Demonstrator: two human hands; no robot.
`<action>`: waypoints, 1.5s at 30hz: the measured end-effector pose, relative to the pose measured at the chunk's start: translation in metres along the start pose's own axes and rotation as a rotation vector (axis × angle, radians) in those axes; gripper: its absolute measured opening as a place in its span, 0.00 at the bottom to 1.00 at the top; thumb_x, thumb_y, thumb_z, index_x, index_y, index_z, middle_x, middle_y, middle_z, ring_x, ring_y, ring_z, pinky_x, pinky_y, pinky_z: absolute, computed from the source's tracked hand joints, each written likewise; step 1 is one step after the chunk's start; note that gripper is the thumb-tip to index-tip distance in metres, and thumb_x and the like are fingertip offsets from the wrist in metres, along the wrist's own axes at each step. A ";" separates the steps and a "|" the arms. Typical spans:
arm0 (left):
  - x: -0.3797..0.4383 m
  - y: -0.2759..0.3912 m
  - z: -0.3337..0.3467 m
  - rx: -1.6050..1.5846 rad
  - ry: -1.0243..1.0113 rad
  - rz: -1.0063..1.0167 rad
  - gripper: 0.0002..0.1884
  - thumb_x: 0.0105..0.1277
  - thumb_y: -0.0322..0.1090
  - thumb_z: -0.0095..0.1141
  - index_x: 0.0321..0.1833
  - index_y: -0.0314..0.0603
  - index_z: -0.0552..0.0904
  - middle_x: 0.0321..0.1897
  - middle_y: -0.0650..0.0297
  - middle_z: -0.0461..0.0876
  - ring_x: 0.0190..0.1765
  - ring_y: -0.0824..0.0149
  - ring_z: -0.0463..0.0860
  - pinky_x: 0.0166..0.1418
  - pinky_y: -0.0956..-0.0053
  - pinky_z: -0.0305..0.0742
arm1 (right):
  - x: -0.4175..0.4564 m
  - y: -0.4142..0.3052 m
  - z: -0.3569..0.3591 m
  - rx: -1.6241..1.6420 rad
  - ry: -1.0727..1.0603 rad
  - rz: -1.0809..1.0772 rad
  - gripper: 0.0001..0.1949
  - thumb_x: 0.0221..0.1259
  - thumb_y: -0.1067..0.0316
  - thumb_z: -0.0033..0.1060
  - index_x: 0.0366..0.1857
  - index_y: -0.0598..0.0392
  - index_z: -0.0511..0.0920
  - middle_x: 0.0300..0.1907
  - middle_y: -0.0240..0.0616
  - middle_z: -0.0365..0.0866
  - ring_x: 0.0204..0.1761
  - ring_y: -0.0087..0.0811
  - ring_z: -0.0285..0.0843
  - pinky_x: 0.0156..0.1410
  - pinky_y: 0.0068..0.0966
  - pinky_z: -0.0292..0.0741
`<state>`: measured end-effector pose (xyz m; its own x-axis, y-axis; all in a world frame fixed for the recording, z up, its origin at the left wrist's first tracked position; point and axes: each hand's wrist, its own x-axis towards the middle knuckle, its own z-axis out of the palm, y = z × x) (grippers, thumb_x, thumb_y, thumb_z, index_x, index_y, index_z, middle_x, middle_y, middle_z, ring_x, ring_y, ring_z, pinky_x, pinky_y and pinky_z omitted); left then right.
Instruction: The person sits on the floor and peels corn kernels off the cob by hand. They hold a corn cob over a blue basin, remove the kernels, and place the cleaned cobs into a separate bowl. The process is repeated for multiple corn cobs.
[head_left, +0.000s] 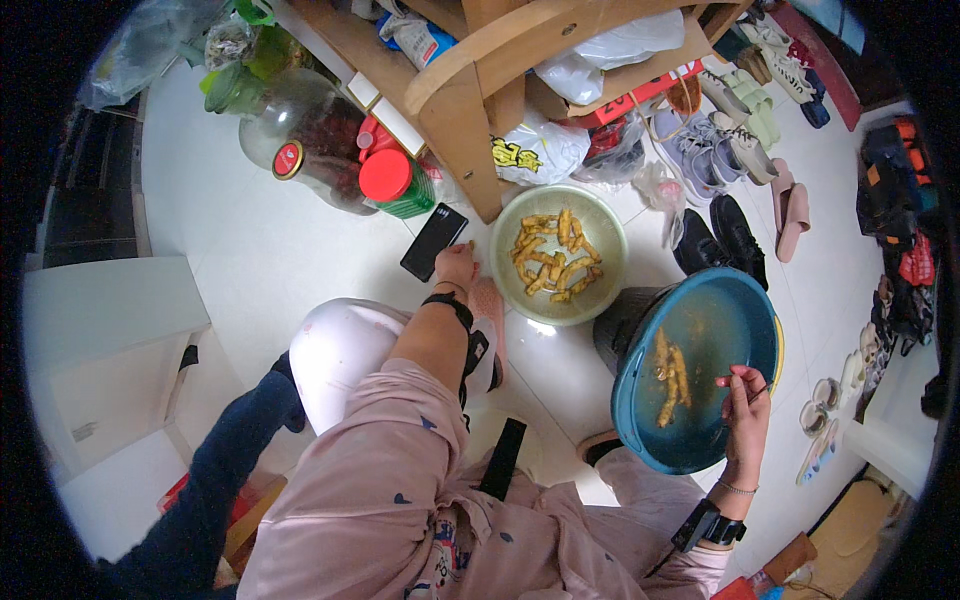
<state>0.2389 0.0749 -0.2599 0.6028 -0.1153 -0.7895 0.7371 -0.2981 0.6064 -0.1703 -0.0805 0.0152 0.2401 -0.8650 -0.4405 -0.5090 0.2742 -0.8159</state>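
Note:
My left hand (456, 266) is beside a black smartphone (434, 241) on the floor, its fingers curled; whether it holds something small I cannot tell. Just right of it stands a pale green colander (510, 296) with many knobbly yellow-brown pieces (559, 259), which look like roots or pickled pieces. My right hand (744, 394) is over the right rim of a blue plastic basin (630, 397), thumb and fingertips pinched around a thin dark item, perhaps a small tool. Several similar pieces (667, 375) lie in the murky water in the basin. The basin rests tilted on a dark bucket (626, 326).
A wooden shelf leg (469, 172) stands behind the colander. Large glass jar (300, 127) and red-lidded green jar (386, 176) are at upper left. Black shoes (716, 236) and other footwear lie beyond the basin. Another person's dark-clad leg (240, 435) shows at lower left.

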 end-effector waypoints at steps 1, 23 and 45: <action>-0.001 0.001 0.000 -0.038 0.002 0.005 0.12 0.66 0.35 0.52 0.24 0.43 0.77 0.21 0.61 0.74 0.25 0.59 0.79 0.21 0.71 0.68 | 0.000 -0.001 0.001 0.006 -0.010 -0.004 0.08 0.72 0.63 0.51 0.48 0.52 0.75 0.35 0.29 0.82 0.20 0.11 0.59 0.24 0.09 0.55; -0.249 0.133 0.034 -0.166 -0.577 -0.009 0.09 0.71 0.40 0.53 0.37 0.46 0.71 0.21 0.70 0.69 0.19 0.74 0.66 0.20 0.78 0.59 | 0.046 0.028 0.014 -0.874 -0.034 -0.303 0.14 0.57 0.66 0.62 0.46 0.58 0.77 0.44 0.55 0.81 0.50 0.53 0.79 0.55 0.44 0.76; -0.316 0.023 0.165 0.103 -0.965 -0.293 0.07 0.68 0.34 0.54 0.46 0.44 0.76 0.36 0.66 0.79 0.33 0.70 0.75 0.35 0.78 0.71 | 0.031 0.052 0.020 -0.833 0.135 -0.271 0.17 0.56 0.72 0.57 0.51 0.54 0.73 0.52 0.52 0.78 0.49 0.50 0.80 0.52 0.45 0.76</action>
<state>0.0148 -0.0514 -0.0120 -0.1350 -0.7272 -0.6730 0.7588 -0.5127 0.4018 -0.1730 -0.0846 -0.0485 0.3672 -0.9124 -0.1805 -0.8979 -0.2971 -0.3249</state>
